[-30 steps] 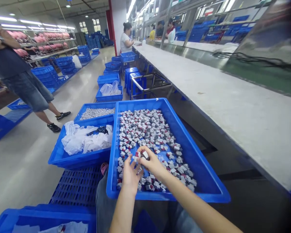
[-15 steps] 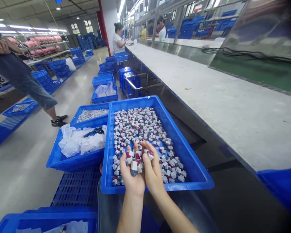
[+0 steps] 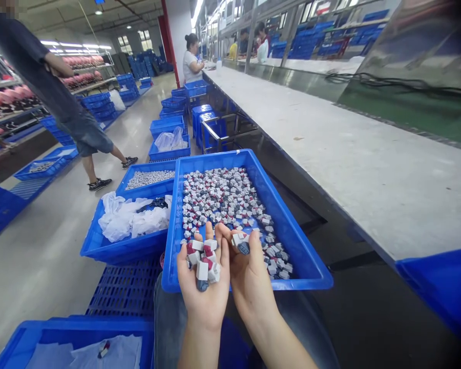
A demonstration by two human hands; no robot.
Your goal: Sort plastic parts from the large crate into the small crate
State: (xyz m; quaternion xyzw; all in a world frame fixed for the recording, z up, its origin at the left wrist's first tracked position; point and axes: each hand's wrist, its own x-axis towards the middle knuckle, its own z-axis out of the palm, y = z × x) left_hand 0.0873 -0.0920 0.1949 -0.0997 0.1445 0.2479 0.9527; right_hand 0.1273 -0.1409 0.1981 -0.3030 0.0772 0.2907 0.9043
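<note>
My left hand (image 3: 204, 302) is palm up and cupped around several small white pieces with dark red and blue-grey parts (image 3: 202, 269). Beside it, my right hand (image 3: 253, 289) is turned palm up too, with one or two similar pieces (image 3: 241, 242) held at its fingers and thumb. Both hands are over the near edge of a large blue tray (image 3: 292, 238), which appears to rest on my lap. Many loose pieces of the same kind (image 3: 218, 192) cover its floor, thinner near the middle. My hands hide part of the tray's near side.
To the left stand a blue bin with white plastic bags (image 3: 132, 220) and a bin of small pale parts (image 3: 149, 178). A lower bin (image 3: 26, 338) holds white sheets and one piece. A long worktable (image 3: 353, 159) runs along the right. A person (image 3: 72, 118) walks in the aisle.
My hands have moved apart slightly and toward me, and the right hand has turned its palm up, showing the piece at its fingers. The person in the aisle has stepped to the right.
</note>
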